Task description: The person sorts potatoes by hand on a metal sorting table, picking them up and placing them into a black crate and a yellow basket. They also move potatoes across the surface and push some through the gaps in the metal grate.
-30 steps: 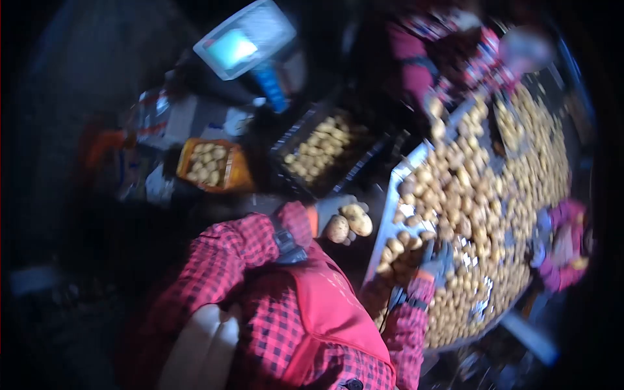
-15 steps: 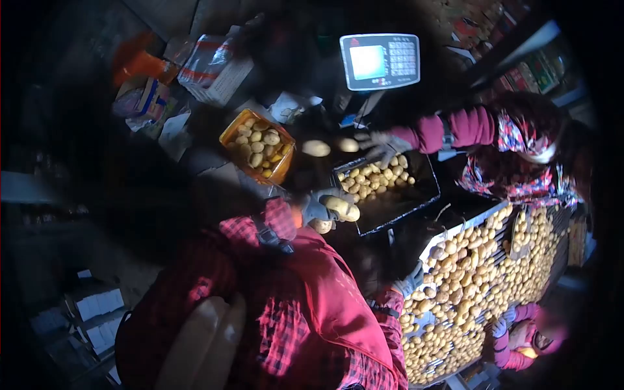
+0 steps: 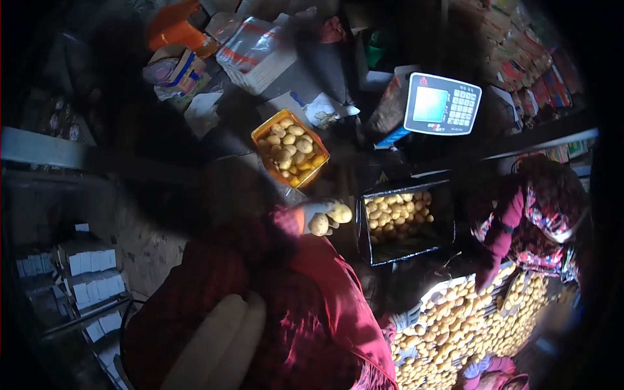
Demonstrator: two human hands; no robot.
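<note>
My left hand (image 3: 310, 216) wears a grey glove and is closed around several potatoes (image 3: 340, 212), held between the yellow crate and the black-lined crate. My right hand (image 3: 407, 316), also gloved, lies at the near edge of the sorting table, beside the loose potatoes (image 3: 448, 325). Its fingers look stretched out, with nothing visible in them. The yellow crate (image 3: 262, 154), partly filled with potatoes, stands beyond my left hand. To the right, the black-lined crate (image 3: 408, 255) has potatoes along its far side.
A scale display (image 3: 443, 104) stands behind the crates. One co-worker (image 3: 504, 224) reaches toward the table at right; another person's gloved hand (image 3: 478, 367) is at the bottom right. Boxes (image 3: 250, 55) lie at the back, and stacked white cartons (image 3: 94, 279) stand at left.
Two potatoes in mid-air near the co-worker's hand are gone from view. That co-worker's arm moved from above the black-lined crate to the table. My left hand still holds potatoes; the view has shifted.
</note>
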